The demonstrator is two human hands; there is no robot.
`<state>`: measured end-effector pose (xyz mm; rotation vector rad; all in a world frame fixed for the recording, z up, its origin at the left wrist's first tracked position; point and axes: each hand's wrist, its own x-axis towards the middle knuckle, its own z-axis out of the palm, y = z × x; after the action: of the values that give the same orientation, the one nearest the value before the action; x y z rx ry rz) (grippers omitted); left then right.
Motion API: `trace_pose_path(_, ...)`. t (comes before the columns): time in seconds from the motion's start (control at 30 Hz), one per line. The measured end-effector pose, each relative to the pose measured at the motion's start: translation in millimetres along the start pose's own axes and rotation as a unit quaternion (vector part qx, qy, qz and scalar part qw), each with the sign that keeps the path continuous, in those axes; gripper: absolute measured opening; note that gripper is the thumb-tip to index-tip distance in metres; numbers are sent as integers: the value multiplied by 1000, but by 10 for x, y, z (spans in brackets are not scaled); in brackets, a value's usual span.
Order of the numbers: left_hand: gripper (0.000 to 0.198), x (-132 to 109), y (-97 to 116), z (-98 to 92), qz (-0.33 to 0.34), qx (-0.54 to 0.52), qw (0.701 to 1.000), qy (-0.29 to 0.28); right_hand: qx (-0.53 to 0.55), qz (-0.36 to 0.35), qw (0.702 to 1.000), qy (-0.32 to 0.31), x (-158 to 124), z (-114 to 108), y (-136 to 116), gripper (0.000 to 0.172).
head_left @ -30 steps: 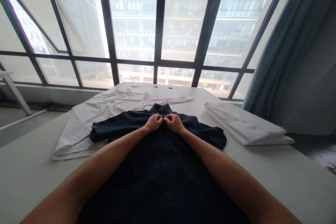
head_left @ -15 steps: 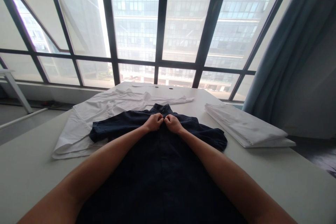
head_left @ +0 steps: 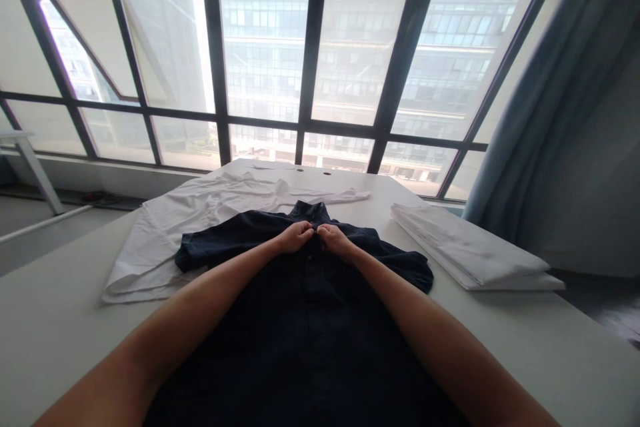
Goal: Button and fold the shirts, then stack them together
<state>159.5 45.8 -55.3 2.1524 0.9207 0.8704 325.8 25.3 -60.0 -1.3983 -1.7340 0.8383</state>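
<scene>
Presently, both forearms reach forward over a dark navy shirt (head_left: 300,320) that lies flat and front up on the pale desk (head_left: 50,320). The shirt's body runs from the hands back toward the person, and its short sleeves spread out to either side of the hands.

Noted: the left hand (head_left: 296,237) has its fingers curled in tight, pinching the front opening just below the collar. The right hand (head_left: 334,240) is curled tight on the same opening, knuckles nearly touching those of the left.

Left of the left hand, a white shirt (head_left: 165,227) lies spread on the desk, partly under the navy sleeve. One of its sleeves stretches beyond both hands, past the navy collar. Right of the right hand, well apart, sits a stack of folded white cloth (head_left: 470,247).

Beyond the hands stands a dark-framed window (head_left: 310,47), with a blue-grey curtain (head_left: 550,113) to its right.
</scene>
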Motion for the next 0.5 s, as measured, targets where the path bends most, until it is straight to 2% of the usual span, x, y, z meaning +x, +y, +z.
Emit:
trace_pose_path(0.07, 21, -30, 26, -4, -1, 57, 998, 11, 5, 2, 1000, -8, -10, -9, -2, 23)
trace_pose_path(0.13, 21, -71, 61, -16, -10, 166, 985, 38, -13, -5, 1000, -3, -33, -15, -22, 20)
trace_pose_path(0.23, 29, -130, 82, -76, -21, 329, 943, 44, -162, -71, 983, 42, -96, -62, -60, 15)
trace_pose_path(0.3, 41, -157, 51, -157, -33, 390, 920, 26, -290, -106, 948, 71, -144, -145, -49, 28)
trace_pose_path(0.4, 52, -178, -70, -319, -100, 399, 911, -28, -379, -39, 923, 51, -191, -335, 65, 50)
trace_pose_path(0.5, 57, -161, -220, -478, -143, 353, 920, -90, -392, 47, 919, -12, -185, -520, 216, 56)
